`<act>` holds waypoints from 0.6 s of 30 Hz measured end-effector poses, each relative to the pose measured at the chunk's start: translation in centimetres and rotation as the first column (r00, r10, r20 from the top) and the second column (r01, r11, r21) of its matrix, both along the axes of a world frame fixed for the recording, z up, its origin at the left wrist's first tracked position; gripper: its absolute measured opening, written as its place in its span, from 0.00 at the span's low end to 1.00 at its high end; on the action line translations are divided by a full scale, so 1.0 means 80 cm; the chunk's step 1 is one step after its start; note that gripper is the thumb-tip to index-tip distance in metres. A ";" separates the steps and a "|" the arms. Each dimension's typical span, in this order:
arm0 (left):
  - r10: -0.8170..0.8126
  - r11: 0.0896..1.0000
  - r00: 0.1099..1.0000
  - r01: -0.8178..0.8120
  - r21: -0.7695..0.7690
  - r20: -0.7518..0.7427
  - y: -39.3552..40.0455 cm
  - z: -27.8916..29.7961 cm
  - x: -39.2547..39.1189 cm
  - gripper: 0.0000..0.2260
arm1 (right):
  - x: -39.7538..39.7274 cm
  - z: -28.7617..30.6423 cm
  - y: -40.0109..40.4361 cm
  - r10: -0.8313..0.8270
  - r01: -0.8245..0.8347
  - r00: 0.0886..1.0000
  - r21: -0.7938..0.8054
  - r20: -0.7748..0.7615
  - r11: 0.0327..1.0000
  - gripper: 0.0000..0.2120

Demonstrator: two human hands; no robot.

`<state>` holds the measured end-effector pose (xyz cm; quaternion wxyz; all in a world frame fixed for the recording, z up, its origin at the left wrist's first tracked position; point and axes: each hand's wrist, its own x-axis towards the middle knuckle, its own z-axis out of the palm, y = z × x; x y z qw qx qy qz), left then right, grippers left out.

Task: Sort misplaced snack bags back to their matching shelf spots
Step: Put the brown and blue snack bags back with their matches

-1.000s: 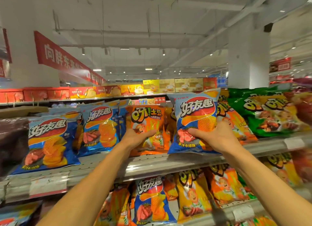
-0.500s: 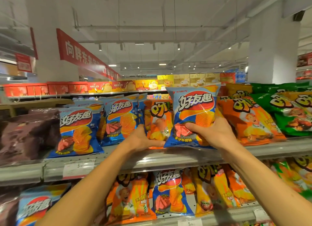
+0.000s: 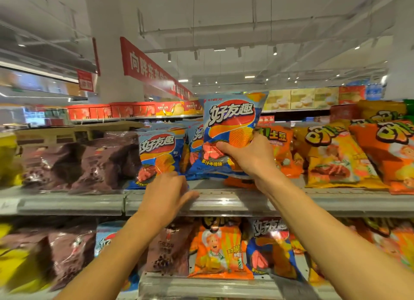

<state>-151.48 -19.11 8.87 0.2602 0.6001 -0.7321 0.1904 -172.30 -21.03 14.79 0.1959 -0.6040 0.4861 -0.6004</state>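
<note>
My right hand (image 3: 251, 156) grips a blue chip bag (image 3: 230, 122) by its lower part and holds it upright above the top shelf (image 3: 224, 201). The bag stands in front of other blue bags of the same kind (image 3: 160, 152), just left of an orange bag (image 3: 280, 149). My left hand (image 3: 165, 192) hovers at the shelf's front edge below the blue bags, fingers relaxed and holding nothing.
Dark purple bags (image 3: 89, 163) fill the shelf's left part; orange and yellow bags (image 3: 336, 154) fill the right. On the lower shelf stand a purple bag (image 3: 168, 250), an orange bag (image 3: 219, 250) and a blue bag (image 3: 268, 248). A red banner (image 3: 147, 69) hangs above.
My right hand has carried the blue bag leftward, past the orange bag toward the blue ones. My left hand has dropped from the orange bag to the shelf edge. The view has swung left.
</note>
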 end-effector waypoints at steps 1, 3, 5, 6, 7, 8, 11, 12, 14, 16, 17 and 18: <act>-0.005 1.000 1.000 0.005 -0.014 -0.004 0.000 -0.003 0.002 0.17 | 0.016 -0.002 -0.005 0.019 -0.019 1.000 0.006 0.006 1.000 0.25; -0.007 1.000 0.999 0.006 -0.028 -0.039 -0.002 -0.008 0.005 0.17 | 0.038 -0.007 -0.017 0.034 -0.034 0.999 0.022 0.016 0.999 0.24; -0.005 0.999 0.995 0.001 -0.037 -0.098 -0.003 -0.012 0.009 0.18 | 0.047 -0.014 -0.033 0.052 -0.055 0.998 0.079 0.036 0.995 0.21; -0.003 0.999 0.993 -0.003 -0.047 -0.116 -0.004 -0.014 0.011 0.18 | 0.048 -0.018 -0.041 0.062 -0.066 0.997 0.111 0.044 0.992 0.19; 0.001 0.998 0.993 -0.008 -0.057 -0.120 -0.005 -0.015 0.011 0.19 | 0.047 -0.023 -0.048 0.068 -0.074 0.997 0.134 0.043 0.988 0.19; 0.004 0.998 0.993 -0.012 -0.067 -0.115 -0.006 -0.015 0.011 0.19 | 0.046 -0.028 -0.054 0.076 -0.080 0.997 0.148 0.034 0.986 0.20; -0.001 0.997 0.993 -0.008 -0.076 -0.118 -0.008 -0.017 0.010 0.19 | 0.045 -0.043 -0.066 0.097 -0.088 0.994 0.196 -0.040 0.977 0.20; -0.008 0.997 0.992 -0.002 -0.077 -0.126 -0.008 -0.017 0.011 0.18 | 0.046 -0.045 -0.066 0.093 -0.073 0.992 0.210 -0.088 0.975 0.23; -0.016 0.997 0.991 0.006 -0.072 -0.135 -0.008 -0.017 0.012 0.18 | 0.048 -0.047 -0.066 0.073 -0.034 0.983 0.227 -0.169 0.973 0.27; -0.015 0.998 0.990 0.008 -0.056 -0.139 -0.008 -0.016 0.013 0.17 | 0.047 -0.045 -0.068 0.073 -0.026 0.979 0.240 -0.190 0.970 0.28; -0.016 0.999 0.990 0.009 -0.052 -0.139 -0.007 -0.016 0.014 0.17 | 0.046 -0.044 -0.070 0.083 -0.032 0.977 0.248 -0.199 0.968 0.26; -0.020 0.998 0.990 0.012 -0.055 -0.140 -0.007 -0.016 0.014 0.17 | 0.044 -0.043 -0.070 0.098 -0.039 0.972 0.260 -0.215 0.965 0.23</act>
